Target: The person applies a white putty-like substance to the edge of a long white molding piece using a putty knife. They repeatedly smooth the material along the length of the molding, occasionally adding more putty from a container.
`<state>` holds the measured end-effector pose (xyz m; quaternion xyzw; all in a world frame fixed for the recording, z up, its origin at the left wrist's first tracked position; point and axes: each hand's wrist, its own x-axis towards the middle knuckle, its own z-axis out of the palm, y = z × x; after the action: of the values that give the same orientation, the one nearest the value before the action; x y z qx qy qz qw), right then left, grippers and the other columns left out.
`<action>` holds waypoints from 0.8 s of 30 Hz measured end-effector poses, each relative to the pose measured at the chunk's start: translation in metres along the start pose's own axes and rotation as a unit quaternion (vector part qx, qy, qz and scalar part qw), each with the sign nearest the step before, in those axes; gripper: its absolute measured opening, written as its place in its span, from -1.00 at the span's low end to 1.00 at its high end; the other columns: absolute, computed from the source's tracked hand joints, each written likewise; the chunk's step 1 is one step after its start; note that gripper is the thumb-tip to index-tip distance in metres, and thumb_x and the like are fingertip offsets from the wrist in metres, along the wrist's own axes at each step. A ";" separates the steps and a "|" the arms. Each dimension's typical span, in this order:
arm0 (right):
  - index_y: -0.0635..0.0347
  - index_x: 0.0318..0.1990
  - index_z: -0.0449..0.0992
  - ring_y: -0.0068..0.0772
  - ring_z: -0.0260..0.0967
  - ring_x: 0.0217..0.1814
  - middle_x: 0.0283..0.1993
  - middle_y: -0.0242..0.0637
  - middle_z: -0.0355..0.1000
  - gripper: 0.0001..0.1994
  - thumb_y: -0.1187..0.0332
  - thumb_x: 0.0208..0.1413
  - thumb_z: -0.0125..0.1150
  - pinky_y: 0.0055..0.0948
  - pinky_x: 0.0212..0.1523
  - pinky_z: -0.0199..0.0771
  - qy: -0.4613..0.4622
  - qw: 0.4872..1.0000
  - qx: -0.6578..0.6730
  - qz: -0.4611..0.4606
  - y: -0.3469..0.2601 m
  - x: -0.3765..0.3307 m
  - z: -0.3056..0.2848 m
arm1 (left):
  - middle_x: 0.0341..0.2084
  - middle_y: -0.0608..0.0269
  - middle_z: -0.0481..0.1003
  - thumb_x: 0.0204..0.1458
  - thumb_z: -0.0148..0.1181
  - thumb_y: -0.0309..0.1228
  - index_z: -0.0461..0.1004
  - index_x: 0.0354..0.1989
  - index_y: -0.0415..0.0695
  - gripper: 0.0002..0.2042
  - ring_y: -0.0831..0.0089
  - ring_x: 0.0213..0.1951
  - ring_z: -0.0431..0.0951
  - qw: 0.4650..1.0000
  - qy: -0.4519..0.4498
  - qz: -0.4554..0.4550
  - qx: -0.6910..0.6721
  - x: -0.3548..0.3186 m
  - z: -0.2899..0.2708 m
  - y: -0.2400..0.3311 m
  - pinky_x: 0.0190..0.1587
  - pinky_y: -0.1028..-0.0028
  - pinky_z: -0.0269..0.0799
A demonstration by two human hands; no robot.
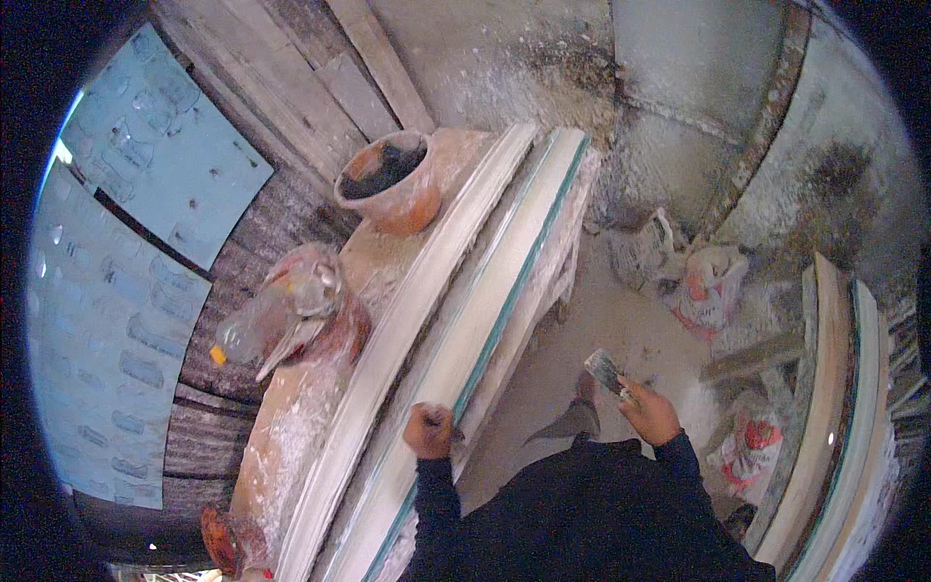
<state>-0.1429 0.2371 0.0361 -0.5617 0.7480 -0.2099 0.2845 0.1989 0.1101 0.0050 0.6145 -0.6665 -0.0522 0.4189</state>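
My left hand [429, 432] is closed in a fist over a long cream-white strip [504, 252] with a teal edge. What it holds, if anything, is hidden by the fingers. Off to the right, my right hand [652, 412] grips a small flat-bladed scraper [603, 370], its blade pointing up and left above the floor. Beside the teal-edged strip, a second long white strip [427, 281] runs along the same powder-covered bench [281, 436].
On the bench's left side stand a clay pot [417, 204] with dark insides and a yellow-capped clear plastic bottle [254, 328]. Printed sacks [713, 281] lie on the floor at right. More long strips [824, 388] lean at far right. Blue sheets [107, 339] cover the left.
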 end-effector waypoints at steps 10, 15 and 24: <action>0.08 0.08 0.24 -0.07 0.27 0.02 0.01 -0.07 0.30 -0.51 0.35 -0.09 0.13 -0.30 0.01 0.26 0.043 0.995 0.003 0.090 0.120 0.157 -0.126 | -0.71 0.16 0.30 -0.38 0.26 -0.36 0.32 -0.62 -0.10 -0.79 0.21 -0.67 0.34 0.974 0.081 0.206 -0.048 0.166 0.310 0.144 -0.64 0.30 0.22; 0.07 0.09 0.23 -0.09 0.27 0.03 0.02 -0.10 0.30 -0.51 0.31 -0.07 0.11 -0.30 0.01 0.26 0.059 0.994 0.031 0.089 0.181 0.237 -0.163 | -0.70 0.19 0.34 -0.36 0.26 -0.36 0.34 -0.62 -0.09 -0.80 0.22 -0.61 0.38 0.970 0.054 0.226 -0.076 0.237 0.432 0.219 -0.58 0.32 0.29; 0.02 0.10 0.23 -0.04 0.32 -0.07 -0.09 -0.09 0.36 -0.51 0.14 -0.02 0.05 -0.23 -0.09 0.32 -0.010 0.999 -0.033 -0.041 0.244 0.420 -0.278 | -0.61 0.17 0.36 -0.28 0.23 -0.27 0.33 -0.53 -0.10 -0.76 0.18 -0.52 0.41 0.940 -0.125 0.312 -0.058 0.321 0.607 0.305 -0.50 0.27 0.32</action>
<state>-0.5894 -0.0988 0.0101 -0.6033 0.7277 -0.1913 0.2643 -0.3817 -0.3643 -0.0491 0.3390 -0.8675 -0.0336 0.3626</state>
